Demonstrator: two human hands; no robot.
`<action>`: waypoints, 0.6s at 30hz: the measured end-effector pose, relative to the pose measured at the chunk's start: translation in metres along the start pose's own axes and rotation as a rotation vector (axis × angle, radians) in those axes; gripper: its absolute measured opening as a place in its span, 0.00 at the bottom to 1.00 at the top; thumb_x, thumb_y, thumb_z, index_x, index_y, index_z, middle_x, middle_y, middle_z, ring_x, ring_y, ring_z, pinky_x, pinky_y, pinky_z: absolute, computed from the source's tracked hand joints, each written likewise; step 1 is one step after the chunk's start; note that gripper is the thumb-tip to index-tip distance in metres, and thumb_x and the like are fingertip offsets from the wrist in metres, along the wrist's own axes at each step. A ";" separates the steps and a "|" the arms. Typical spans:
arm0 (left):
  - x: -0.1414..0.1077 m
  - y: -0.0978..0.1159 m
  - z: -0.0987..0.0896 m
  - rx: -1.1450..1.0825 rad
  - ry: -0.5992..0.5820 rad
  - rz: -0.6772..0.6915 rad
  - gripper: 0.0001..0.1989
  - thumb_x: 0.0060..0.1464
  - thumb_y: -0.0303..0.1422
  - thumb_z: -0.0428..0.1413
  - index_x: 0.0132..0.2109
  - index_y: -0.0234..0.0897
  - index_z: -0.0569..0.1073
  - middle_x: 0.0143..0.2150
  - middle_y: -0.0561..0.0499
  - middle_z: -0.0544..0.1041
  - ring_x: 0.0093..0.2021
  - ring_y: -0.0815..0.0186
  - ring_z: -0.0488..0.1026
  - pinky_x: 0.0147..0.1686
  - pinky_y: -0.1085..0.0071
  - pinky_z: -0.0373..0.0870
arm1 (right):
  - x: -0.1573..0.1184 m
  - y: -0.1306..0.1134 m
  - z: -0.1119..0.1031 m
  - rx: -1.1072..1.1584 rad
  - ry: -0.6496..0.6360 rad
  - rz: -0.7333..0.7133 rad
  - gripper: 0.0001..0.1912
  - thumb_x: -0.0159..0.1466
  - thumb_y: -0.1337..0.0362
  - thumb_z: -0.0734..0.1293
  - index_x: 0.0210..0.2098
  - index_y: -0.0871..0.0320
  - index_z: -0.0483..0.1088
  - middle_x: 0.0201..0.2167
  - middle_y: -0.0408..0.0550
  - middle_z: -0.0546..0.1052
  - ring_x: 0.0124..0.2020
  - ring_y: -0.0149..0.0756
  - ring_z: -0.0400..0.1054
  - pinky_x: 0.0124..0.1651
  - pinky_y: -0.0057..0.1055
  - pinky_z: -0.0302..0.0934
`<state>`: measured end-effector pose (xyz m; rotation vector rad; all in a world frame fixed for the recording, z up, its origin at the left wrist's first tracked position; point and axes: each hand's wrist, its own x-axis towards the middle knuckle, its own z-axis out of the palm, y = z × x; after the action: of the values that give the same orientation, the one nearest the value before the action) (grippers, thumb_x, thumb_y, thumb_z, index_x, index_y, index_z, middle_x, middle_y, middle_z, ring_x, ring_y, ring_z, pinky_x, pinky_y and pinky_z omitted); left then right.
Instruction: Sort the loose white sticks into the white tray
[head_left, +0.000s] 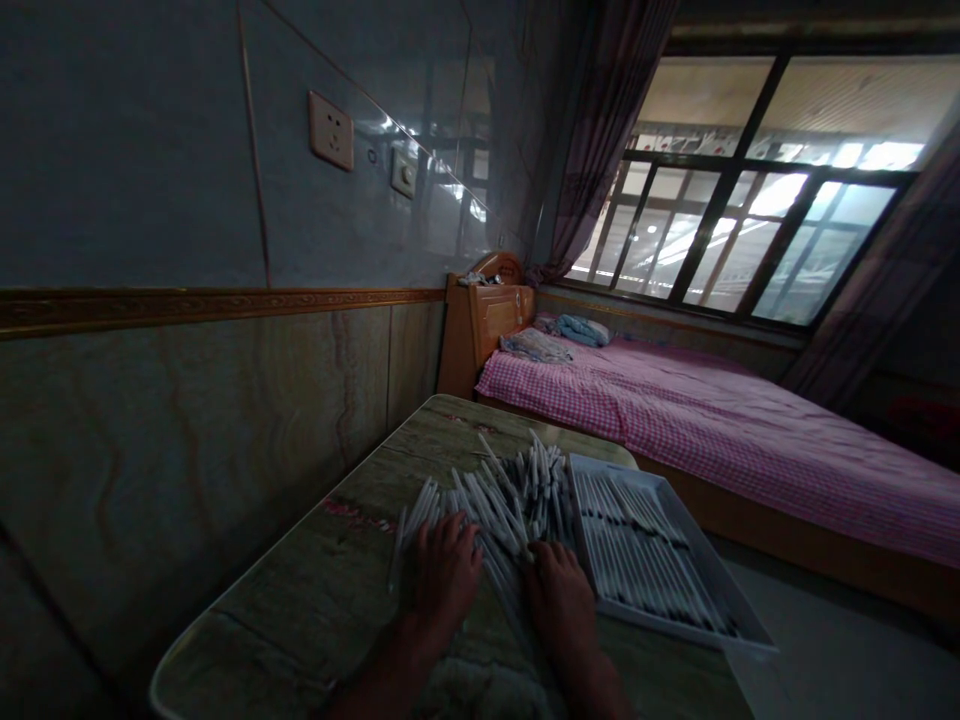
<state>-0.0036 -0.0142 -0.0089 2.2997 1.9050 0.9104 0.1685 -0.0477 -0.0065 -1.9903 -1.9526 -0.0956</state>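
A loose heap of slim whitish pens [491, 495] lies on the table, many pointing away from me and some crossing each other. My left hand [448, 570] rests on the heap's near left side, fingers slightly apart and bent over the pens. On the near right side, my right hand [556, 590] is curled, its fingertips closed at the end of a pale pen; the palm side is hidden. Right beside that hand stands a shallow white tray [739, 610] holding pens with dark ends, laid side by side in two rows.
The marble-patterned table [285, 600] has a rounded light edge and stands close to the tiled wall [225, 400]. Behind it is a bed with a pink checked sheet [675, 420] and wooden headboard [495, 320]. A window [712, 220] with curtains is at the back right.
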 end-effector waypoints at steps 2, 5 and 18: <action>0.000 0.000 0.001 0.003 0.009 0.003 0.12 0.55 0.27 0.53 0.45 0.43 0.76 0.54 0.46 0.76 0.55 0.54 0.70 0.59 0.50 0.56 | 0.000 -0.001 0.000 -0.009 -0.011 0.008 0.15 0.66 0.67 0.59 0.48 0.54 0.71 0.44 0.50 0.76 0.47 0.42 0.68 0.47 0.32 0.57; 0.000 -0.001 0.001 -0.010 0.003 0.000 0.12 0.55 0.27 0.53 0.45 0.43 0.76 0.54 0.46 0.76 0.56 0.55 0.70 0.59 0.51 0.57 | 0.000 -0.001 0.000 -0.031 -0.029 0.028 0.16 0.66 0.67 0.58 0.51 0.55 0.70 0.45 0.50 0.76 0.47 0.42 0.69 0.47 0.32 0.58; 0.001 -0.002 0.000 -0.059 -0.051 0.003 0.12 0.56 0.27 0.53 0.45 0.45 0.76 0.55 0.49 0.76 0.57 0.56 0.69 0.61 0.50 0.54 | 0.004 -0.002 0.004 -0.069 -0.043 0.054 0.15 0.68 0.65 0.57 0.48 0.53 0.72 0.44 0.49 0.76 0.46 0.38 0.69 0.43 0.29 0.56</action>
<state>-0.0057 -0.0131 -0.0092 2.2702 1.8300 0.8872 0.1659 -0.0428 -0.0085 -2.1039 -1.9449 -0.1090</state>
